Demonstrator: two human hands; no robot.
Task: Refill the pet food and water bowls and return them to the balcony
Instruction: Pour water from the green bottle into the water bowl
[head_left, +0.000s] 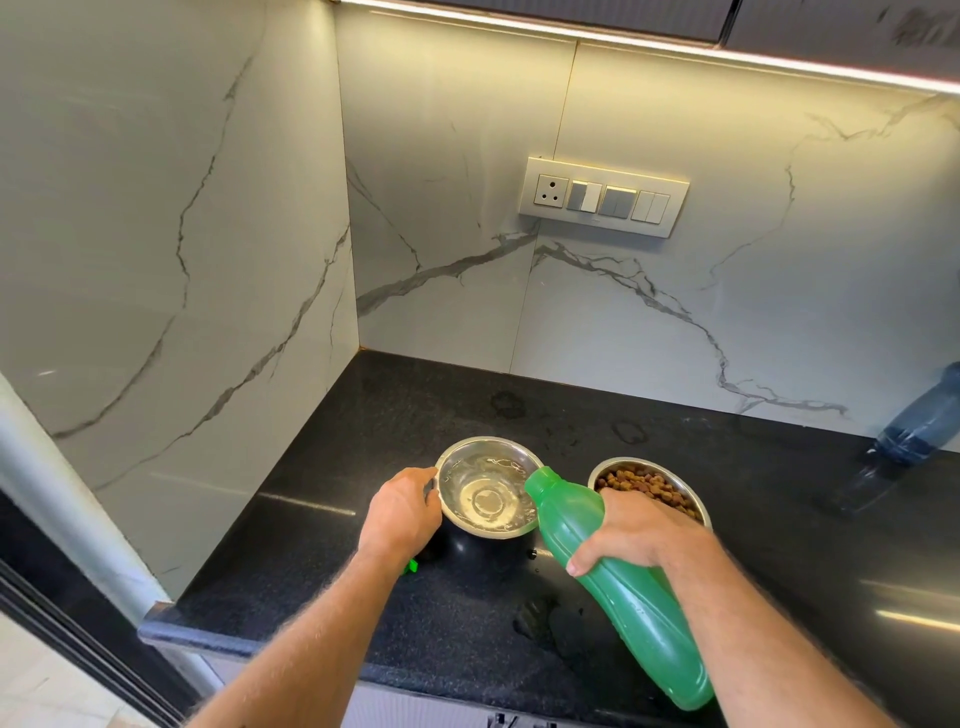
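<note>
The steel water bowl (488, 488) sits on the black counter (322, 571), part full, with the mouth of a tilted green bottle (613, 577) over its right rim. I'd judge the bowl light in itself but sloshy once filled, and its polished wall slippery when wet; two hands under the rim, kept level, look like the safest hold for the walk to the balcony. The left hand (402, 512) steadies it, fingers curled against the left rim. The right hand (631, 532) is wrapped round the bottle's upper body; the plastic looks stiff enough not to buckle.

Just right of the water bowl stands a second steel bowl (649, 491) already holding brown kibble. The counter is glossy dark stone with damp patches, so things may skid. A blue bottle (922, 423) leans at the far right against the marble-look wall, below a switch panel (602, 196).
</note>
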